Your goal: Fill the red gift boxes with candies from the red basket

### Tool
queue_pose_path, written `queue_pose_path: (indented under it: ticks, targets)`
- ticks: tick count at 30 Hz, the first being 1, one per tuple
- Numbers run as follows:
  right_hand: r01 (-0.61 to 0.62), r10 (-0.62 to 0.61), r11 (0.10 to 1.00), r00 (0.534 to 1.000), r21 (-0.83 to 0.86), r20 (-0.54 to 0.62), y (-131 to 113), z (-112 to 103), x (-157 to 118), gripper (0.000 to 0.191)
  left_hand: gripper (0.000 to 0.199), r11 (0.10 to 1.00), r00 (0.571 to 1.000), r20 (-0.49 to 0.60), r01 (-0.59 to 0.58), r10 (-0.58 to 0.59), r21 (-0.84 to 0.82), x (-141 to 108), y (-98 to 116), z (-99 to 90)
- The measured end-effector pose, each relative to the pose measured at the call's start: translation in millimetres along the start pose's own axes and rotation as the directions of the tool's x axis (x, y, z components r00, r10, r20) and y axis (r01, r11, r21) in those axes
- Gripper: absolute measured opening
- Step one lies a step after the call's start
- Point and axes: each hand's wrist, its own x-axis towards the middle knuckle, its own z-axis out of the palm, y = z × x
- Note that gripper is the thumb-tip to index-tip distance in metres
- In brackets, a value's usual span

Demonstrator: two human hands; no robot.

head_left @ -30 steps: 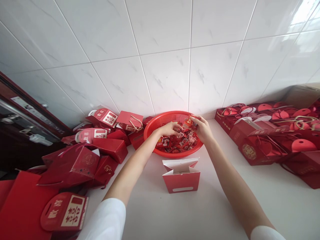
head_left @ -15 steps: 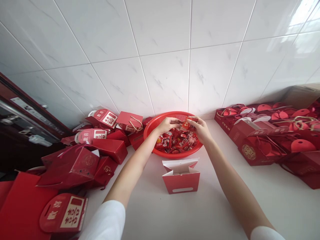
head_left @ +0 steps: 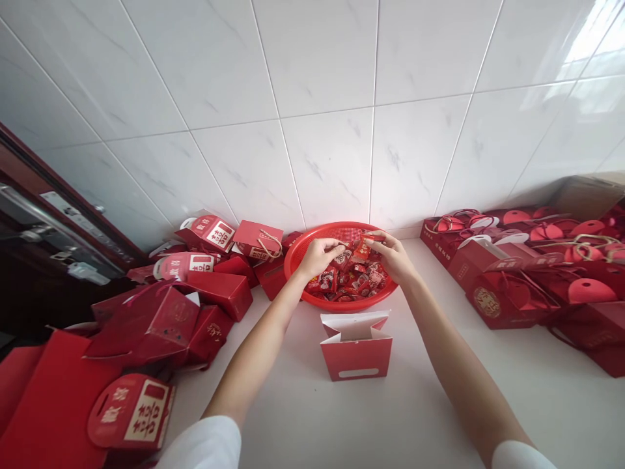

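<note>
Above a red plastic basket (head_left: 351, 303) of wrapped candies (head_left: 352, 281), both of my hands work close together. My left hand (head_left: 319, 256) pinches a wrapped candy (head_left: 344, 256) in a dark red wrapper between thumb and fingers. An orange-red candy packet (head_left: 362, 249) is gripped by my right hand (head_left: 390, 253) at the basket's right side. In front of the basket stands a red paper gift box (head_left: 356, 359), upright, its top open and its white inside showing.
Red gift boxes (head_left: 222, 293) are heaped along the left side. More red gift boxes with cord handles (head_left: 508, 296) fill the right, with a cardboard box (head_left: 588, 195) behind them. A tiled wall (head_left: 327, 156) closes off the back; a dark door (head_left: 29, 260) stands far left.
My left hand has drawn slightly left and now shows a wrapped candy in its fingers. My right hand still holds the orange-red packet. The view has shifted slightly.
</note>
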Motion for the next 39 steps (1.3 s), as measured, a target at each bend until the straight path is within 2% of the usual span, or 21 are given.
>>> queue_pose_path:
  ticks: [7,11,13,16,19,22,25,28,30,35,39]
  targets:
    - [0.098,-0.096,0.995,0.985,-0.013,0.147,-32,20,-20,0.031,0.035,0.994,0.984,-0.171,-0.069,0.054,-0.08,-47,42,-14.4]
    - [0.191,-0.173,0.979,0.962,-0.067,0.213,-54,31,-42,0.028,0.03,0.971,0.955,-0.293,-0.116,0.051,-0.209,-69,64,-21.1]
    - [0.258,-0.224,0.958,0.946,-0.127,0.235,-63,33,-54,0.025,0.028,0.953,0.948,-0.315,-0.139,0.05,-0.269,-80,73,-24.2]
    - [0.344,-0.274,0.91,0.918,-0.23,0.288,-75,35,-70,0.021,0.025,0.953,0.973,-0.224,-0.125,0.063,-0.275,-100,88,-28.9]
    - [0.427,-0.272,0.84,0.865,-0.335,0.421,-86,36,-85,0.014,0.024,0.974,0.998,-0.032,-0.052,0.046,-0.222,-120,103,-33.0]
    - [0.487,-0.187,0.749,0.806,-0.45,0.561,-93,37,-95,0.013,0.023,0.989,0.985,0.172,0.018,0.008,-0.146,-135,112,-35.7]
    - [0.533,-0.104,0.649,0.769,-0.543,0.63,-93,39,-100,0.014,0.024,0.997,0.952,0.306,0.042,-0.018,-0.07,-142,113,-36.4]
    - [0.582,-0.085,0.54,0.757,-0.608,0.648,-90,41,-102,0.015,0.024,0.999,0.938,0.342,0.054,-0.048,-0.008,-142,109,-34.9]
    - [0.595,-0.085,0.501,0.756,-0.628,0.649,-89,42,-102,0.016,0.022,0.998,0.936,0.346,0.051,-0.058,0.028,-141,105,-33.3]
    - [0.596,-0.141,0.484,0.776,-0.641,0.615,-88,39,-100,0.014,0.019,0.992,0.935,0.341,0.065,-0.098,0.107,-135,96,-29.9]
    - [0.582,-0.166,0.487,0.794,-0.651,0.585,-90,35,-98,0.013,0.022,0.993,0.935,0.341,0.07,-0.097,0.093,-133,94,-30.1]
